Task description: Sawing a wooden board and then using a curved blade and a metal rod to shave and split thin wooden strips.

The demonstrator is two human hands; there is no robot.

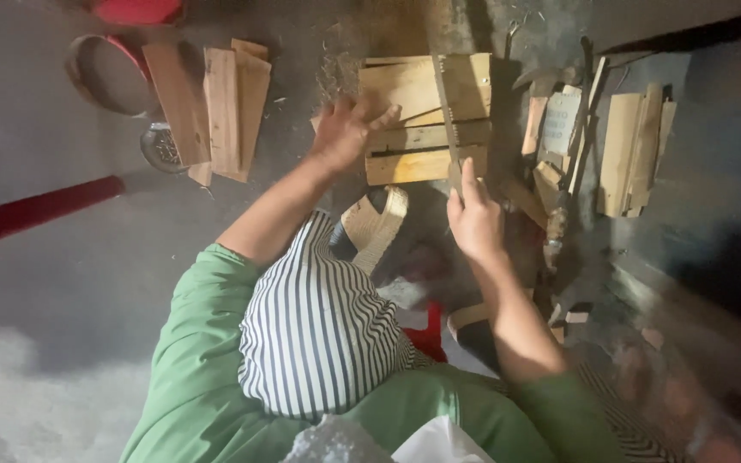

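Observation:
A small frame of nailed wooden slats (418,129) lies on the dark floor in front of me. My left hand (345,129) rests flat on its left edge with fingers spread, pressing it down. My right hand (473,219) is closed around the near end of a long thin saw-like blade (448,111), which lies across the slats and runs away from me. My forearms come out of green sleeves, and a striped cloth (319,326) covers my lap.
Loose boards (225,107) lean at the upper left beside a round rimmed pan (109,73) and a small metal bowl (160,147). A red pole (36,210) lies at the left. More wood offcuts (632,150) and scraps sit at the right. A woven sandal (379,225) lies below the frame.

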